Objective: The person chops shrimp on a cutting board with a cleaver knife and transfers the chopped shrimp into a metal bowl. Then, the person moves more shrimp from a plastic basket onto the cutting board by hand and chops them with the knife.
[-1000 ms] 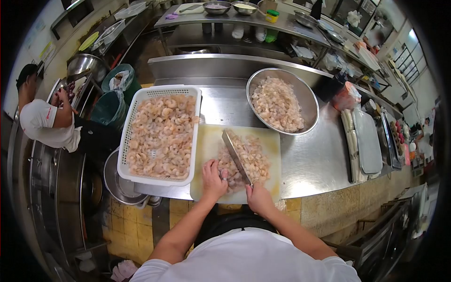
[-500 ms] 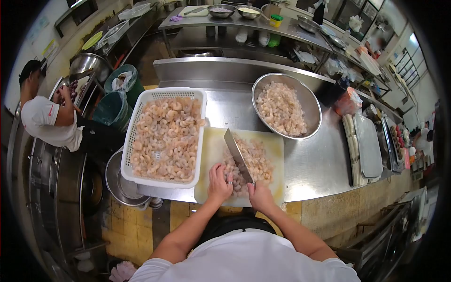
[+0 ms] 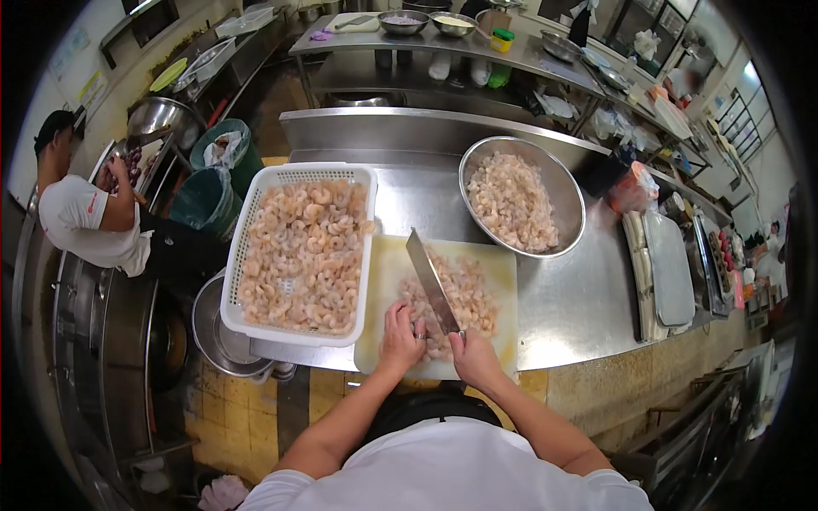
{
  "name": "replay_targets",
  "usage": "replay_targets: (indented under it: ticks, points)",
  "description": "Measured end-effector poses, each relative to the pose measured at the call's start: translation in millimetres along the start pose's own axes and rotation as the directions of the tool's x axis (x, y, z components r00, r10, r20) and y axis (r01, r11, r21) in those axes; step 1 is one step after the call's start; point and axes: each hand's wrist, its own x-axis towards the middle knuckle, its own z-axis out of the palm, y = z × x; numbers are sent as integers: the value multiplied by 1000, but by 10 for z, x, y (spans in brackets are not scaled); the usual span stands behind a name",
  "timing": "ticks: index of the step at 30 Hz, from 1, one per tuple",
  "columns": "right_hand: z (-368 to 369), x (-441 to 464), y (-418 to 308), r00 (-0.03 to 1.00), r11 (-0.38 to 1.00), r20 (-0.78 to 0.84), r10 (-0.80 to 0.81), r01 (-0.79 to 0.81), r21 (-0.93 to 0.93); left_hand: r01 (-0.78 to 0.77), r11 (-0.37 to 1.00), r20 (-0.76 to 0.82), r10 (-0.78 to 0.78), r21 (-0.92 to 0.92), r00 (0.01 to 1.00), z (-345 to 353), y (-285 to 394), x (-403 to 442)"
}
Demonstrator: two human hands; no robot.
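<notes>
My right hand [image 3: 477, 358] grips the handle of a broad-bladed knife [image 3: 433, 285], its blade slanting away to the upper left. The blade is among chopped shrimp [image 3: 470, 296] on a pale cutting board [image 3: 504, 341]. Just left of the blade, my left hand [image 3: 400, 338] has its fingers bent down on some shrimp pieces; a ring shows on one finger. Against the board's left side stands a white perforated basket [image 3: 367, 255] of peeled whole shrimp [image 3: 298, 247]. A steel bowl [image 3: 574, 213] of cut shrimp [image 3: 511, 200] sits beyond the board's upper right corner.
The steel table [image 3: 588, 315] has a raised back edge. Trays [image 3: 669, 268] stand at its right end. Below the basket is another metal bowl [image 3: 223, 328]. Green bins [image 3: 204, 198] and a co-worker in a white shirt [image 3: 85, 209] are at left. A back counter [image 3: 511, 55] holds bowls.
The view has shifted slightly, so the table appears a little lower. My hands and the knife stay in nearly the same place on the board.
</notes>
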Motion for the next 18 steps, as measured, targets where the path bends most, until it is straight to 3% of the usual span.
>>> replay_targets:
  ticks: [5, 8, 14, 17, 18]
  points:
    - [-124, -73, -237, 998, 999, -52, -26, 27, 22, 25, 999, -20, -26, -39, 999, 55, -57, -40]
    - [391, 65, 270, 998, 996, -13, -65, 64, -57, 34, 999, -18, -35, -12, 999, 58, -43, -20]
    - [-83, -46, -171, 1000, 1000, 18, 17, -17, -21, 40, 999, -11, -40, -6, 999, 55, -36, -28]
    - [-203, -110, -306, 1000, 999, -6, 17, -17, 36, 34, 999, -16, -34, -7, 999, 59, -43, -29]
    - [-84, -93, -198, 999, 999, -15, -36, 35, -22, 33, 999, -16, -33, -10, 999, 61, -44, -32]
